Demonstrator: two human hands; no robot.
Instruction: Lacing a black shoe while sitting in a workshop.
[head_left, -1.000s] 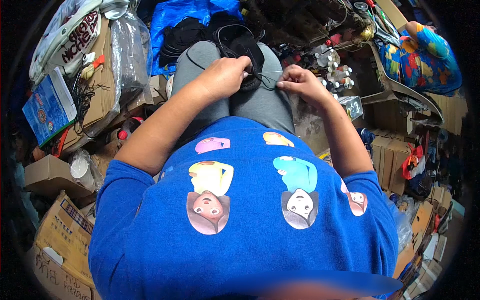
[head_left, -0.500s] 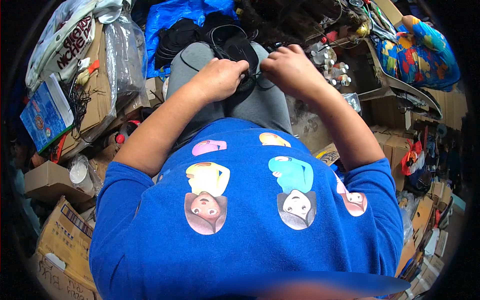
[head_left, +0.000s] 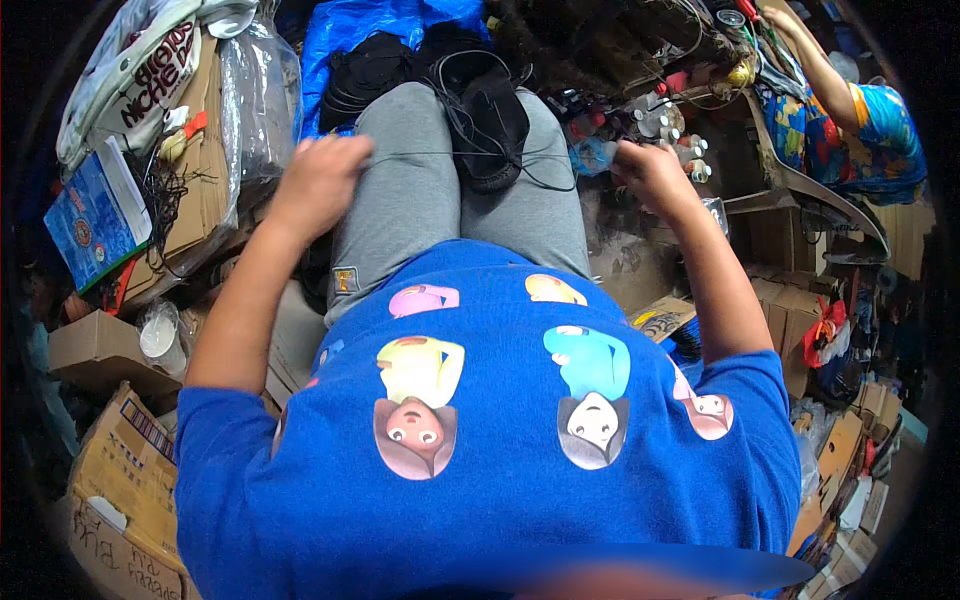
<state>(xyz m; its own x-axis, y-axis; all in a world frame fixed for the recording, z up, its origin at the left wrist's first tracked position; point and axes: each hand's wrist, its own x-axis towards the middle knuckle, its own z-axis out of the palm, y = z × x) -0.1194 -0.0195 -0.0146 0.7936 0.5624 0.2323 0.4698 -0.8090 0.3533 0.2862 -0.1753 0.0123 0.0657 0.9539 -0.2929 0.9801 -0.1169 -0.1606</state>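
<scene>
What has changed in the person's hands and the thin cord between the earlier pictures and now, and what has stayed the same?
Both hands have drawn apart: the left hand went outward to the left, the right hand outward to the right, pulling the thin cord taut between them. The black pouch stays on the lap, and the person stays seated.

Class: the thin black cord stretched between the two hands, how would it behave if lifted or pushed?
The thin black cord probably flops: its slack loops over the black pouch. Likely light, as the left hand and right hand pull it straight.
</scene>
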